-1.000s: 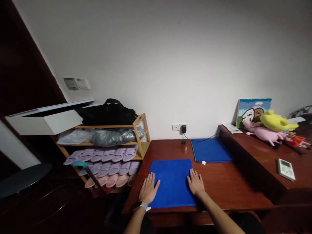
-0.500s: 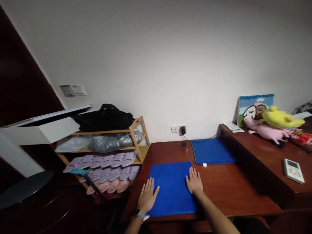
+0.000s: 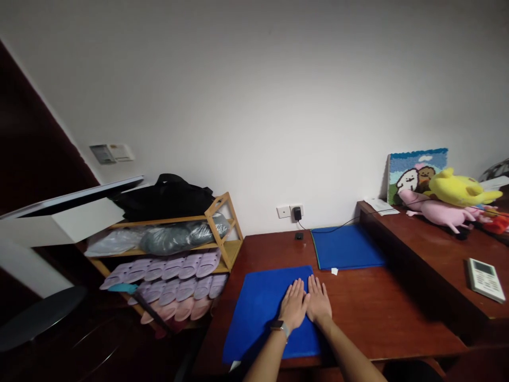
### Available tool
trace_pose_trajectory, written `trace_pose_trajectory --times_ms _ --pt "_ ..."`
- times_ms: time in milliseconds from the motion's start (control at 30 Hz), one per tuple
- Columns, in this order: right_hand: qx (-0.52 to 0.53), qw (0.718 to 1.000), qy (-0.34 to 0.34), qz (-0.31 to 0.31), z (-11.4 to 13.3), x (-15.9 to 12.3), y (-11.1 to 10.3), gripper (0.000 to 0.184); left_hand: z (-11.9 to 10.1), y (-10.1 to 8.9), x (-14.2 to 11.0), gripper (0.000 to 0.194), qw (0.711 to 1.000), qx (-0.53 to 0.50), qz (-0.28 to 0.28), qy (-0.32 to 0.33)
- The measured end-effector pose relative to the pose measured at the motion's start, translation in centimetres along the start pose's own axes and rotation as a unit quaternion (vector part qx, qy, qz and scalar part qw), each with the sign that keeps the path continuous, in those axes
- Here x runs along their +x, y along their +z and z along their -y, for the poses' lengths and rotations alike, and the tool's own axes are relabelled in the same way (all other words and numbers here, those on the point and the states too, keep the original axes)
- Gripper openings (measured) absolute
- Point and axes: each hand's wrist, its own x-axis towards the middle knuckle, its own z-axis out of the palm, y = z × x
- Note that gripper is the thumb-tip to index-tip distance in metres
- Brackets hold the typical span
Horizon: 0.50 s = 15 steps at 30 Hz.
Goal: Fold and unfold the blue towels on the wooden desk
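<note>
A blue cloth (image 3: 258, 302) lies flat near the front edge of the brown wooden table (image 3: 382, 313). Flat on its right part rests my left hand (image 3: 294, 305), fingers out and a watch on the wrist. My right hand (image 3: 318, 302) lies right beside it, palm down over the cloth's right edge, fingers stretched. The two hands touch or nearly touch at the thumbs. Farther back on the table is a second blue cloth (image 3: 345, 246) with a small white tag at its front edge.
Left of the table stands a wooden rack (image 3: 222, 233) with slippers (image 3: 175, 265), wrapped bundles and a black bag (image 3: 167, 196). On the raised right surface are plush toys (image 3: 457, 188), a picture (image 3: 413, 170) and a calculator-like device (image 3: 485, 278). A black plug (image 3: 297, 213) sits in the wall socket.
My left hand has moved right across the cloth, from its left edge to beside my right hand. My right hand has stayed at the right edge.
</note>
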Motion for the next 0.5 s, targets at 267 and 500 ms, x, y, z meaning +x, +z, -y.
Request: trace_pose_trajectory --times_ms 267,500 --pt "-0.003 1.0 0.027 -0.011 0.3 0.1 0.2 0.071 8.2 -1.5 -4.1 0.074 0.994 0.041 0.007 -0.105" --pt "-0.003 0.999 0.033 -0.021 0.4 0.1 0.2 0.07 16.0 -3.4 -8.3 0.073 0.977 0.075 -0.033 -0.195"
